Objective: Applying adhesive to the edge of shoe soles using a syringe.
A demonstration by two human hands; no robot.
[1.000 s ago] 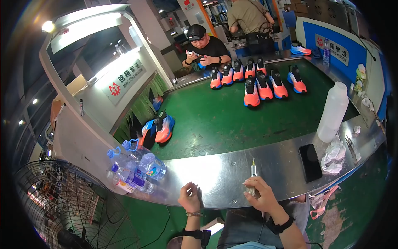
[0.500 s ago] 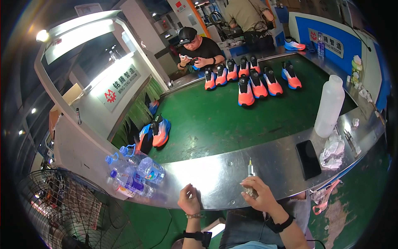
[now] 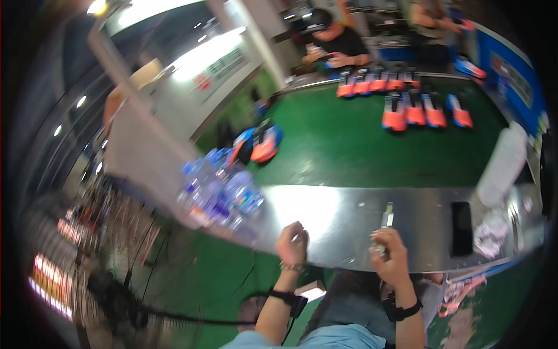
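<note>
My right hand is closed round a syringe, a slim clear tube with a yellowish tip that points away from me over the metal edge of the bench. Something clear or crumpled shows at its fingers, too blurred to name. At the bench's near edge, my left hand is loosely curled, with nothing visible in it. To the right of my right hand lies a black phone. The whole picture is smeared by motion.
Orange-and-blue running shoes stand in rows on the green belt; a pair is at left. Water bottles crowd the left corner. A white plastic bottle and crumpled paper lie right. A seated person works opposite.
The view has swung left, so the scene sits further right in the picture. Both hands keep much the same poses, and the syringe stays in my right hand. A standing person at the back has turned.
</note>
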